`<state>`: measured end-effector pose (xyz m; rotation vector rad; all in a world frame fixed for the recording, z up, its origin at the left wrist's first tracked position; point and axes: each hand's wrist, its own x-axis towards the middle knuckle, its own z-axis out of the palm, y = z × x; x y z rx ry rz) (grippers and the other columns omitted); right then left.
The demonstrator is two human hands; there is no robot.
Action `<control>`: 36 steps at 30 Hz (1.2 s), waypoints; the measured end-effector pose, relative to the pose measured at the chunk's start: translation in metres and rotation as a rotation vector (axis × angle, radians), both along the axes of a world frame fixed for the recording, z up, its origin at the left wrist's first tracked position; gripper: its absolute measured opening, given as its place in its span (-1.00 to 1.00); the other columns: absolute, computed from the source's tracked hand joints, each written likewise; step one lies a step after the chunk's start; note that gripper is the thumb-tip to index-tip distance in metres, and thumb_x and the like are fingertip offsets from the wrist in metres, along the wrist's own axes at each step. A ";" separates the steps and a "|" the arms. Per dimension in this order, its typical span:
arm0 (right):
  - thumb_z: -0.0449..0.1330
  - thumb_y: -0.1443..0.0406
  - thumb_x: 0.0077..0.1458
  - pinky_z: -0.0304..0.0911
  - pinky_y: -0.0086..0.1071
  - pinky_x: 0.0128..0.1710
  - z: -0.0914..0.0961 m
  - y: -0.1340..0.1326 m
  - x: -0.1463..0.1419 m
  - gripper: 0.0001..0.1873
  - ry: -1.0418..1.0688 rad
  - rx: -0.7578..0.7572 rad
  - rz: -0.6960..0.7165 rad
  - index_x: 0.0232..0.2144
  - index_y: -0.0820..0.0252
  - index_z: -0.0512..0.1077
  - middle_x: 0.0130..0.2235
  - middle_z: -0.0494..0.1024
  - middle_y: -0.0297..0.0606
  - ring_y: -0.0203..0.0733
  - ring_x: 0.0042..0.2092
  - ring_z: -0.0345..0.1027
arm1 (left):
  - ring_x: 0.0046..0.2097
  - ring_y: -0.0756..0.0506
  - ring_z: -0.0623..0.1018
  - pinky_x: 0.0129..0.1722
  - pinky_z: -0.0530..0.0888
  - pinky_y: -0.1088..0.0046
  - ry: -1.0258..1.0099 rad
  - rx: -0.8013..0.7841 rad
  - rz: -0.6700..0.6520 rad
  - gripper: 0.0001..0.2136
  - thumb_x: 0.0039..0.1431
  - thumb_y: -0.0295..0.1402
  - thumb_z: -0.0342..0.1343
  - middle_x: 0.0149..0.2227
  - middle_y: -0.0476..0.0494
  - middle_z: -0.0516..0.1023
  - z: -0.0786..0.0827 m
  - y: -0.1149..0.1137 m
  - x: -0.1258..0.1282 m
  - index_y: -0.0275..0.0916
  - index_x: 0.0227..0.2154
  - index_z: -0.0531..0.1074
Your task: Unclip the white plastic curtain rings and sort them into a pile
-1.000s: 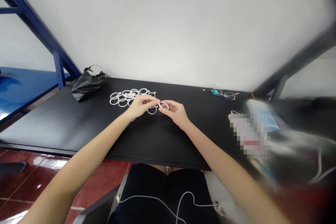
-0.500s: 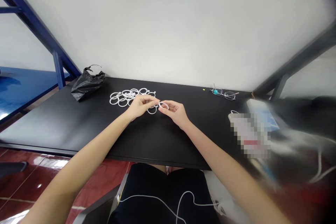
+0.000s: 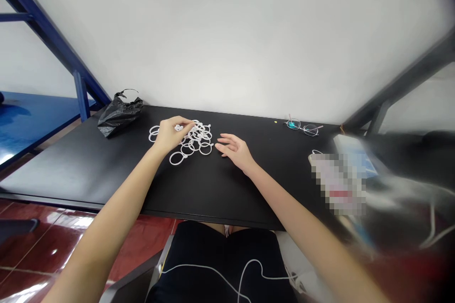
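Observation:
A cluster of interlinked white rings with small knobs (image 3: 192,147) lies on the black table (image 3: 220,194). Over the left part of this cluster is my left hand (image 3: 172,133), thumb and fingertips brought together in a pinch. White pieces show through the gap between its thumb and fingers, but what the fingertips hold, if anything, cannot be made out. My right hand (image 3: 236,150) hovers just right of the rings, fingers apart and nothing in them. One ring (image 3: 177,158) sticks out toward me at the front of the cluster.
At the back left sits a crumpled black plastic bag (image 3: 120,112). Eyeglasses (image 3: 302,126) rest near the wall at the right. A phone-like object, blurred out (image 3: 337,184), and a white box (image 3: 355,156) are at the right edge. A white cable (image 3: 199,267) crosses my lap.
My left hand has shifted left onto the cluster. My right hand has let go of the white ring it held and its fingers have spread. More of the rings now show.

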<state>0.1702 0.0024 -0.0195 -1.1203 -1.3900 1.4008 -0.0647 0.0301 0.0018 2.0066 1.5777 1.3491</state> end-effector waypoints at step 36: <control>0.03 0.03 0.29 0.01 0.12 0.24 -0.007 0.069 -0.066 -0.46 -0.950 0.690 0.257 0.17 0.21 0.34 0.29 0.23 0.07 0.17 0.34 0.02 | 0.28 -0.27 0.26 0.27 0.06 -0.02 0.362 -0.337 0.167 -0.61 0.28 -0.14 -0.10 0.22 -0.21 0.37 -0.039 0.022 -0.010 -0.05 0.07 0.45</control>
